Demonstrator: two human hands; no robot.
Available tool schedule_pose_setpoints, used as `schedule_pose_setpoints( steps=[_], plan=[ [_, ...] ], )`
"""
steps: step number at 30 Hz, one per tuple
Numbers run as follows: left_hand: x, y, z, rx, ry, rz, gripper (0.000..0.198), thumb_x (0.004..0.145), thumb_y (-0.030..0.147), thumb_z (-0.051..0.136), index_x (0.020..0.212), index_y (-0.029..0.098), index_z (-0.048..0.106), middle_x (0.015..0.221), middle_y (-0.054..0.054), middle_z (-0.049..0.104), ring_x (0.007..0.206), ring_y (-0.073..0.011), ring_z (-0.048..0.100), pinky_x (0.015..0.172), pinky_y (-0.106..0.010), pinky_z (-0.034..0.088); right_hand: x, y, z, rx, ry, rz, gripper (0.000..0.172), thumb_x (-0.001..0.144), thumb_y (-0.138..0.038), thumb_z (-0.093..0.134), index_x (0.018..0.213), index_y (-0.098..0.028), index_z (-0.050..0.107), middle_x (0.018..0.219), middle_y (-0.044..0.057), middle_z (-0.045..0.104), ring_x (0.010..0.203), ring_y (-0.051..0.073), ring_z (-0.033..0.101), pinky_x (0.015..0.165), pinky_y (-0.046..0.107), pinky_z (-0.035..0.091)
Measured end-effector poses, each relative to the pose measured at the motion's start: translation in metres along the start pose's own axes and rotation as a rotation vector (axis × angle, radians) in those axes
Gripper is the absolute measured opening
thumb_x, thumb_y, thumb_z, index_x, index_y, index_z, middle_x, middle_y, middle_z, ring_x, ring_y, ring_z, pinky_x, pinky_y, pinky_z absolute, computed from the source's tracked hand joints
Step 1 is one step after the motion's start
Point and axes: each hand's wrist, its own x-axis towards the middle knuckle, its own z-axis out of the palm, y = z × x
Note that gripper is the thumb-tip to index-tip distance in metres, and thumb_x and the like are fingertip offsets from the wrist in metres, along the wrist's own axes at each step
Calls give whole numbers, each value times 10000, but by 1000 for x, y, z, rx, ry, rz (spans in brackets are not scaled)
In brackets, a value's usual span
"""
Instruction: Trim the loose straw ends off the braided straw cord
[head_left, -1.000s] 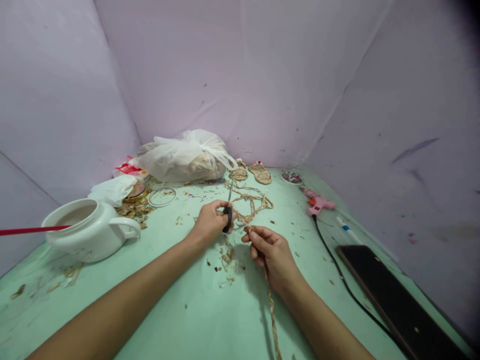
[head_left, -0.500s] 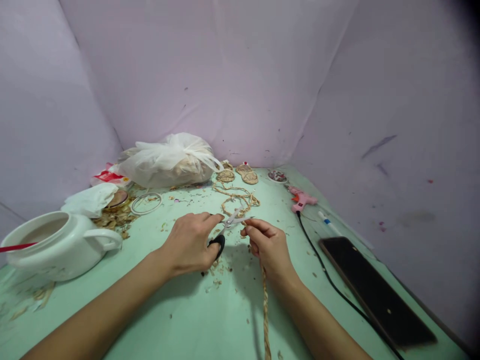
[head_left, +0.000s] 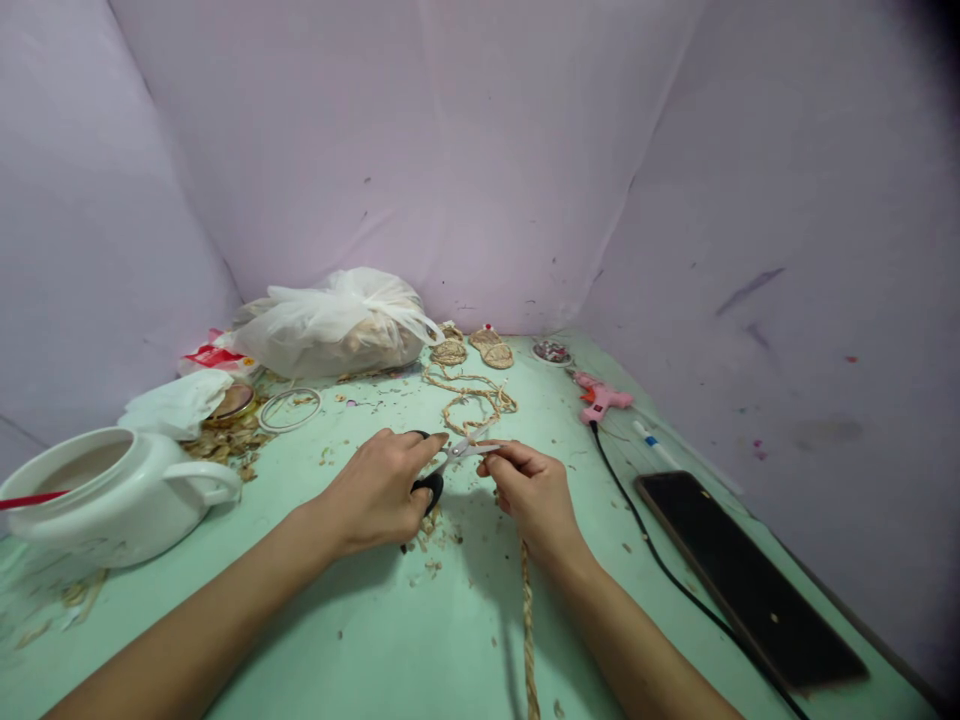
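My left hand (head_left: 382, 490) grips black-handled scissors (head_left: 459, 451), whose blades stand a little apart and point at my other hand. Between thumb and fingers, my right hand (head_left: 532, 495) pinches a braided straw cord (head_left: 528, 630) right beside the blade tips. From under that hand the cord runs down toward the near edge of the view. More thin braided cord (head_left: 472, 398) lies in loose loops just beyond the scissors. Whether the two lengths join is hidden by my fingers and the blades.
At the back lie a knotted white plastic bag (head_left: 337, 325) and small woven straw slippers (head_left: 491, 350). A white pot (head_left: 127, 510) stands at left, near a ring (head_left: 291, 410). On the right are a pink glue gun (head_left: 602, 397), its black cable and a dark phone (head_left: 750, 580).
The scissor blades have closed partway beside my right fingers. Both hands stay in nearly the same place, and the whole view has shifted slightly.
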Motion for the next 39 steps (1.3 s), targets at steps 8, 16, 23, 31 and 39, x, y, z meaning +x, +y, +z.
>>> schedule_pose_setpoints(
  steps=[8,16,23,31,39],
  plan=[
    [0,-2,4,-167,-15,-44,410,626,77,435,980,235,566,812,-29,639,783,-185,580,671,-244,407,1,5,-1,46,-12,38,134,623,-236,557,663,-137,637,535,-15,537,360,41,262,362,209,185],
    [1,-2,0,-276,20,-87,334,678,112,420,944,231,585,705,13,611,626,-125,535,580,-205,368,1,1,1,114,30,71,206,609,-252,580,764,-132,643,557,-15,559,351,37,274,354,209,207],
    [12,-9,-4,-874,278,-544,382,588,209,595,960,138,548,664,-24,610,591,-143,545,528,-224,415,1,2,3,230,-33,146,70,578,-162,507,638,-162,543,600,-11,574,403,61,396,372,198,297],
    [10,-8,9,-826,169,-470,325,616,195,560,938,156,564,673,-22,618,589,-142,554,527,-226,416,1,6,3,232,-126,248,154,532,-106,438,631,-157,545,526,-41,482,380,37,270,343,164,151],
    [5,-7,0,-383,97,-211,278,665,179,480,930,197,565,760,7,610,677,-127,538,624,-232,407,3,12,0,-30,-46,-40,312,671,-362,589,890,-157,673,581,-21,519,470,83,360,439,220,268]
  ],
)
